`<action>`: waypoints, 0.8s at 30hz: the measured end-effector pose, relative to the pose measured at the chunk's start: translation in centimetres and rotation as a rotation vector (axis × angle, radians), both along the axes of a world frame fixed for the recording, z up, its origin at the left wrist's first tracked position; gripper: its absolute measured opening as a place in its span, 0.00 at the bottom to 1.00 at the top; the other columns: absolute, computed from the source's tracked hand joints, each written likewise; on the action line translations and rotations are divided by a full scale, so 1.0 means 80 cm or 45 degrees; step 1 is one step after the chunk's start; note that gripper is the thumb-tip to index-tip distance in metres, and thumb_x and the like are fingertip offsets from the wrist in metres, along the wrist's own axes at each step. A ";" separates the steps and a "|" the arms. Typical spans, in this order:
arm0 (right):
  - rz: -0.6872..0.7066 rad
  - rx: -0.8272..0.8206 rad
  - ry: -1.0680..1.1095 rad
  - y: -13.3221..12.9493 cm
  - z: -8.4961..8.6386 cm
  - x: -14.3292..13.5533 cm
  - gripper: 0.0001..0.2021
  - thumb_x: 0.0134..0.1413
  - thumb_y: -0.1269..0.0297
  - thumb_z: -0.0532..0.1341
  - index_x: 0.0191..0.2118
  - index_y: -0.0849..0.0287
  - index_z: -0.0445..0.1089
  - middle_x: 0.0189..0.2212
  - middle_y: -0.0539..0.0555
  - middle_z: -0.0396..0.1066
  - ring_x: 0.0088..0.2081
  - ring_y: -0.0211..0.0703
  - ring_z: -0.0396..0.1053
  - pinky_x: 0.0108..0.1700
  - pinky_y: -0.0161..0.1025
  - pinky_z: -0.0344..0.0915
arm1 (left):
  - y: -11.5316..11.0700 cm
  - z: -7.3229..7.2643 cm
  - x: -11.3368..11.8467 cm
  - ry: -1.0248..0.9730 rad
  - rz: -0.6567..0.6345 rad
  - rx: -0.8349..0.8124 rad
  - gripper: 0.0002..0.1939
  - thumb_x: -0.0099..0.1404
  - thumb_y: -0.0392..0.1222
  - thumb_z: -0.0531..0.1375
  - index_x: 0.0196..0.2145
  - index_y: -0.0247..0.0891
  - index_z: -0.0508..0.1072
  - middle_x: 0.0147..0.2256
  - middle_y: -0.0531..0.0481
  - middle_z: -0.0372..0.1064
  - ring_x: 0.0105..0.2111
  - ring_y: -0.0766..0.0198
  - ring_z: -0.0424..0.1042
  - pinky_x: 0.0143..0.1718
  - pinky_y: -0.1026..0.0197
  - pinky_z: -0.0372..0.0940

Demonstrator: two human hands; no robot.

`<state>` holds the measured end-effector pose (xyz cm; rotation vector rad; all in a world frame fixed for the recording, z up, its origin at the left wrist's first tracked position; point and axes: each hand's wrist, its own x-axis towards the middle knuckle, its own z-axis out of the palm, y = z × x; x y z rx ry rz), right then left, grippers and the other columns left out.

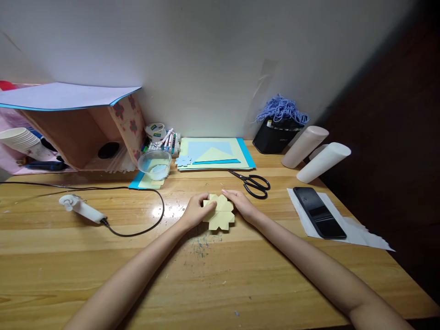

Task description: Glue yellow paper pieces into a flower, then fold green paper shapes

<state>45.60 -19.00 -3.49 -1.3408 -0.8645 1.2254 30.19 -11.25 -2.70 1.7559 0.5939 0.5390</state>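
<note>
Between my hands is a pale yellow paper flower (220, 217) with notched petals and crease lines across it. My left hand (198, 210) grips its left side, the thumb lying on top and the other fingers behind. At the flower's upper right edge, my right hand (239, 201) has its fingers closed together on a petal; its fingertips are partly hidden. Black-handled scissors (256, 184) lie beyond my right hand, blades pointing left. A light blue paper flower (183, 161) rests at the left corner of the stacked coloured paper (244, 153).
A corded white glue gun (84, 208) lies left. Behind it are a decorated box (130, 123), a clear plastic bowl (154, 166) and markers (168, 143). Right are a phone (319, 213) on white tissue, two white rolls (323, 162) and a black holder (275, 137) topped with blue yarn.
</note>
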 end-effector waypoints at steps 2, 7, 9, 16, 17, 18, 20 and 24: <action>-0.053 -0.003 0.069 0.002 -0.002 0.001 0.18 0.49 0.51 0.56 0.24 0.62 0.65 0.19 0.49 0.64 0.21 0.33 0.59 0.22 0.31 0.53 | 0.001 -0.002 0.000 -0.011 0.016 -0.014 0.10 0.55 0.43 0.55 0.25 0.33 0.68 0.25 0.51 0.64 0.27 0.66 0.62 0.28 0.65 0.56; -0.080 0.070 0.112 0.002 0.003 0.001 0.14 0.49 0.54 0.57 0.32 0.61 0.69 0.27 0.52 0.68 0.29 0.37 0.65 0.28 0.32 0.59 | 0.003 -0.009 0.000 -0.019 0.076 -0.045 0.13 0.56 0.47 0.55 0.29 0.32 0.70 0.27 0.51 0.66 0.27 0.66 0.63 0.27 0.66 0.56; -0.051 0.062 0.067 0.000 0.004 0.001 0.12 0.45 0.56 0.61 0.32 0.61 0.68 0.27 0.51 0.69 0.28 0.37 0.65 0.29 0.32 0.60 | 0.003 -0.011 0.001 -0.017 0.117 -0.050 0.14 0.56 0.49 0.55 0.29 0.32 0.69 0.26 0.51 0.65 0.26 0.67 0.62 0.26 0.66 0.56; -0.196 0.094 0.158 0.003 -0.002 0.000 0.13 0.41 0.57 0.64 0.30 0.60 0.65 0.26 0.51 0.69 0.26 0.37 0.66 0.30 0.34 0.63 | 0.006 -0.005 0.003 -0.147 0.119 -0.285 0.19 0.53 0.50 0.59 0.37 0.33 0.69 0.33 0.46 0.68 0.32 0.63 0.66 0.30 0.65 0.60; -0.217 0.110 0.181 0.003 -0.002 0.000 0.13 0.41 0.57 0.64 0.30 0.60 0.65 0.27 0.51 0.70 0.28 0.38 0.67 0.32 0.35 0.64 | 0.008 -0.004 0.003 -0.146 0.097 -0.301 0.19 0.52 0.50 0.60 0.37 0.32 0.69 0.35 0.45 0.69 0.33 0.63 0.67 0.32 0.64 0.61; -0.226 0.119 0.195 0.004 -0.003 0.000 0.14 0.41 0.57 0.64 0.30 0.60 0.65 0.28 0.52 0.70 0.30 0.39 0.68 0.34 0.36 0.64 | 0.009 -0.003 0.002 -0.132 0.080 -0.305 0.19 0.52 0.50 0.60 0.37 0.32 0.70 0.35 0.45 0.69 0.33 0.62 0.67 0.32 0.64 0.61; -0.206 0.112 0.199 0.003 -0.004 0.000 0.14 0.40 0.56 0.65 0.31 0.60 0.65 0.29 0.53 0.70 0.32 0.41 0.68 0.36 0.37 0.65 | 0.015 -0.002 0.000 -0.088 0.052 -0.320 0.18 0.52 0.50 0.61 0.35 0.31 0.72 0.33 0.45 0.70 0.31 0.63 0.67 0.31 0.64 0.60; -0.108 0.064 0.206 0.003 -0.001 0.001 0.14 0.45 0.55 0.61 0.34 0.60 0.66 0.32 0.54 0.71 0.34 0.42 0.69 0.37 0.38 0.64 | 0.026 -0.004 -0.004 -0.110 0.010 -0.553 0.18 0.51 0.49 0.61 0.32 0.29 0.72 0.29 0.46 0.71 0.26 0.65 0.67 0.27 0.65 0.59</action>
